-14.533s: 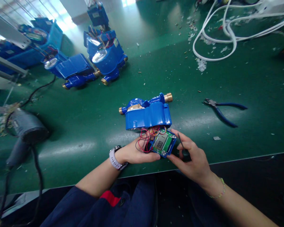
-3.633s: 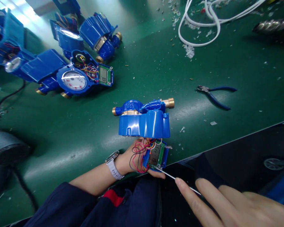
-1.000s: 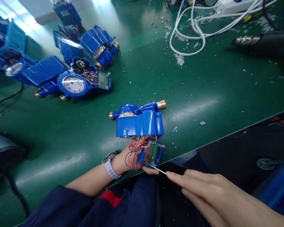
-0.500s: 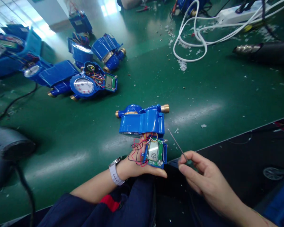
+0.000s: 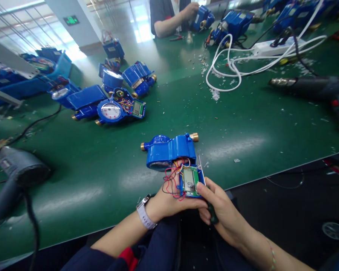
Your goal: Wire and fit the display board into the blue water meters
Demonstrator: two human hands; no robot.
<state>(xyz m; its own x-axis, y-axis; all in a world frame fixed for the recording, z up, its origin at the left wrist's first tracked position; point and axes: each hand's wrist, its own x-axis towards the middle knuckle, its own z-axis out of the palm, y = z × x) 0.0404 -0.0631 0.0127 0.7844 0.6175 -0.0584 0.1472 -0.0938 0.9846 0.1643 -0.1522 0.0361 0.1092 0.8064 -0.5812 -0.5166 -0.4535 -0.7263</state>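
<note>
A blue water meter [image 5: 169,150] with brass ends lies on its side on the bench, its display board [image 5: 190,178] hanging out on thin coloured wires [image 5: 172,180]. My left hand [image 5: 169,197] is under the board and grips it, the fingers mostly hidden behind it. The little screen reads something like "03". In my right hand [image 5: 224,209] is a screwdriver [image 5: 213,215] with a dark handle. Its thin shaft points up past the board's right edge. My right thumb presses on the board's lower right corner.
Several blue meters [image 5: 111,111] stand at the left, near a blue crate [image 5: 64,67]. Heat guns lie at the left [image 5: 22,169] and right [image 5: 307,84]. A white cable [image 5: 223,89] and power strip [image 5: 277,47] are at the back, where a co-worker's hand [image 5: 190,11] holds a meter.
My right hand has moved left and up to the board with the screwdriver, and its thumb now touches the board. The view has tilted up, bringing the co-worker into sight.
</note>
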